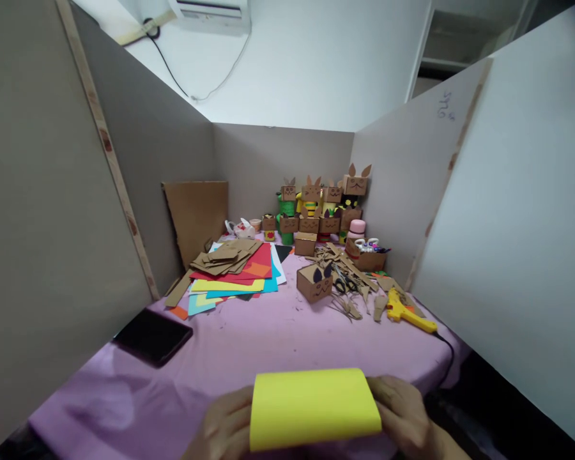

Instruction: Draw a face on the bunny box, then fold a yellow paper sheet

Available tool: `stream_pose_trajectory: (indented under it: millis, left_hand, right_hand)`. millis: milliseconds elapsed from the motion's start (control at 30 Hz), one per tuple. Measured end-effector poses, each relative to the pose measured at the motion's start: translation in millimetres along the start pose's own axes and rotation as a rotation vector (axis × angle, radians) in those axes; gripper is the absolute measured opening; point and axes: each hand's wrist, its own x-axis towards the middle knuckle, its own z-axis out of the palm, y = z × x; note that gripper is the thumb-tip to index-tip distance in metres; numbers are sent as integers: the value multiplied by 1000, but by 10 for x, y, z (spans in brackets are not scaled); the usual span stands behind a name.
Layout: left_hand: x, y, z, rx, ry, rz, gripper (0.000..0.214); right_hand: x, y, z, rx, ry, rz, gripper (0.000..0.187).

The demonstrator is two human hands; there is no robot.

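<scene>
A sheet of yellow paper, bent into a curve, is held between my two hands at the table's near edge. My left hand grips its left end, fingers closed and partly hidden behind the paper. At the right end, my right hand has its fingers closed on the edge, their tips tucked out of sight. Beyond the paper stands a small cardboard box with a drawn face and dark ears. A yellow glue gun lies to the right, its cord running off the table edge.
A black tablet lies at the left edge. Behind it are stacked coloured papers topped by cardboard pieces. Scissors rest among cardboard scraps. Several cardboard-headed figures stand at the back. Grey partitions enclose the table.
</scene>
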Motion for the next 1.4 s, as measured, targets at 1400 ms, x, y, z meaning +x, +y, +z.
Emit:
stream_pose_trajectory:
  millis: [1400]
  left_hand:
    - [723, -243, 317, 658, 249, -280, 40]
  right_hand:
    - [585, 145, 284, 621, -398, 1227, 28]
